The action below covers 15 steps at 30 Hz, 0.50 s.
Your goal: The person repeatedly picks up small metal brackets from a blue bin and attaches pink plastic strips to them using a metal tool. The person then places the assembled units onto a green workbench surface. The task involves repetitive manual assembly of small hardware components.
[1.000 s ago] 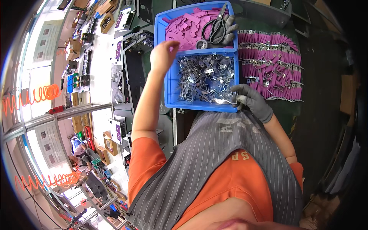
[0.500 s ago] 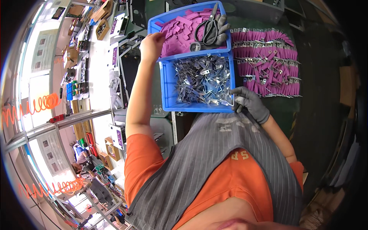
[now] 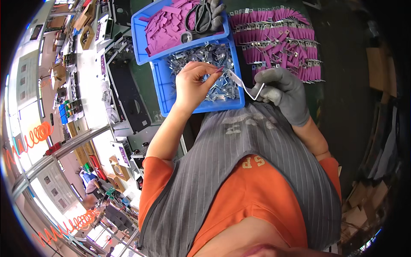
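Head view: a bent bracket [image 3: 236, 79] is gripped between thumb and fingers of the gloved right hand [image 3: 280, 90], above the near right corner of a blue bin [image 3: 161, 92] of metal parts [image 3: 205, 55]. The bare left hand's [image 3: 195, 83] fingertips are pinched together beside the bracket's upper end; what lies between them cannot be told. Purple strips [image 3: 165, 30] are held in a second bin [image 3: 138, 36], beyond.

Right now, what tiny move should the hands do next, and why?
Maybe bring the left hand a bit closer and lay its purple bit on the bracket. The left fingertips seem to pinch that bit near the bracket's end, the right hand holds the bracket, which looks all silver, and the parts in rows show purple with metal ends.
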Available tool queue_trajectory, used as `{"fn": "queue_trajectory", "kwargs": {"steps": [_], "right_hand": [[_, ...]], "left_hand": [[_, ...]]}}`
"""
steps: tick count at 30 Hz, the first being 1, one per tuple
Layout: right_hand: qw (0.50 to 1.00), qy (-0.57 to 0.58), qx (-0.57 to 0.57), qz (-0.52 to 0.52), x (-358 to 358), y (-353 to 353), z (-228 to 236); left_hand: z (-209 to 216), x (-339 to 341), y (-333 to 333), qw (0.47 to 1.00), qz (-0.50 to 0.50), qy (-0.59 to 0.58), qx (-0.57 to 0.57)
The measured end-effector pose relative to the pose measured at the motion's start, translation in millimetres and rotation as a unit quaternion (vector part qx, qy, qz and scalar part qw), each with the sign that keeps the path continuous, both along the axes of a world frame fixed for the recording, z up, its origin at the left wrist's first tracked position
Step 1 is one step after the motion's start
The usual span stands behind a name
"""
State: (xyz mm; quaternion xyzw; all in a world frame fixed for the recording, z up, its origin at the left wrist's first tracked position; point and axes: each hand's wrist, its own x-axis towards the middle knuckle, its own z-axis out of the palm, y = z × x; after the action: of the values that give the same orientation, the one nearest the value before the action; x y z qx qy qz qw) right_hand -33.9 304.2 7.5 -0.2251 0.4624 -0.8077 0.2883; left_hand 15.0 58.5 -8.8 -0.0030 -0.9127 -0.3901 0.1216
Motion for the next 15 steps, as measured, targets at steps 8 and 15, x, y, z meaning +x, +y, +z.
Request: {"fn": "queue_trajectory", "kwargs": {"steps": [8,15], "right_hand": [[0.997,0.07,-0.008,-0.032,8.5,-3.1,-1.5],[0.998,0.031,0.038,-0.035,7.0,3.4,-1.2]], "left_hand": [[4.9,1.3,14.3,0.999,-0.002,-0.012,-0.048],[0.4,1.0,21.4,0.997,-0.026,-0.078,-0.013]]}}
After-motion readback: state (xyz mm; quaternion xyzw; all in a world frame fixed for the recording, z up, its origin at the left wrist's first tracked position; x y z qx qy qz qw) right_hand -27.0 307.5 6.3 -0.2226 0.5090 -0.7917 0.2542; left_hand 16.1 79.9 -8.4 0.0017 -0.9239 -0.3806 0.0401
